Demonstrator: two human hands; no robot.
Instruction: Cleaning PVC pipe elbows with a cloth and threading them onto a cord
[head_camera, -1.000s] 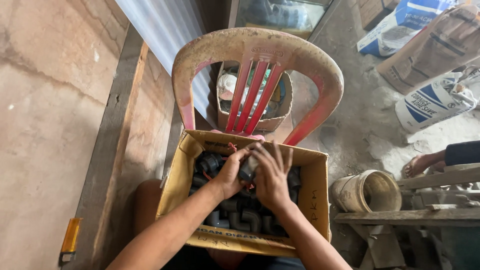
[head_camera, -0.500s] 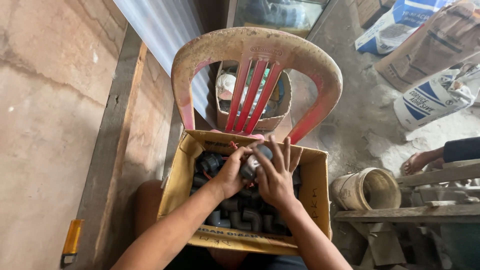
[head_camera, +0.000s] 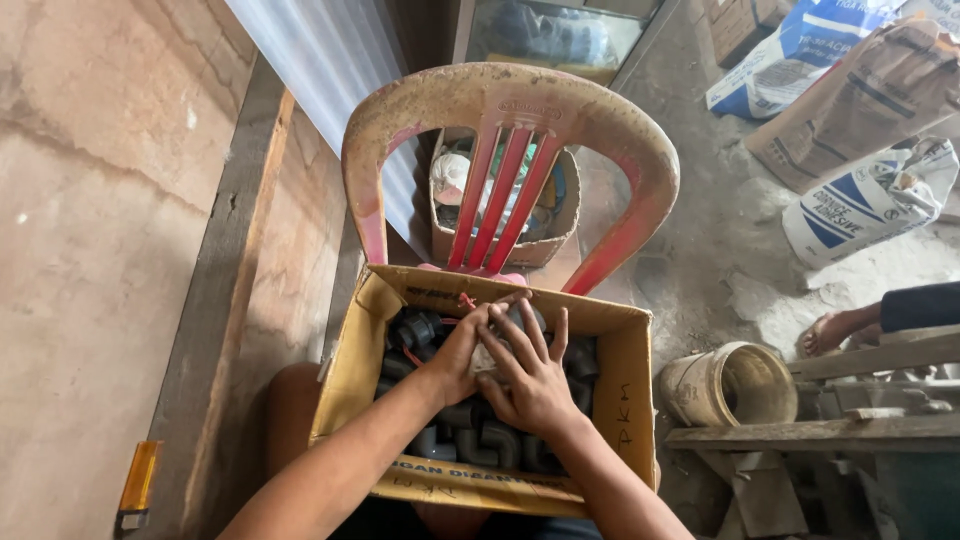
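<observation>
Cardboard box (head_camera: 632, 400) open at top; access from above free. Interior crowded with dark pipe fittings (head_camera: 470, 440), little room between them. Red chair back (head_camera: 510, 110) rises just behind box's far wall. Wooden wall (head_camera: 100, 250) near left; bucket (head_camera: 730, 385) just beside right.

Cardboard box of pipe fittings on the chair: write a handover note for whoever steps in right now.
Left hand: inside the box, fingers curled on the grey fittings near the middle.
Right hand: fingers spread over the same spot, pressing on a light grey fitting; whether it is gripped cannot be told.
Cardboard box: open, on the seat of the red plastic chair, full of dark grey pipe fittings.
Done: nothing lies outside the box.
Left: all fittings are in the box.
</observation>
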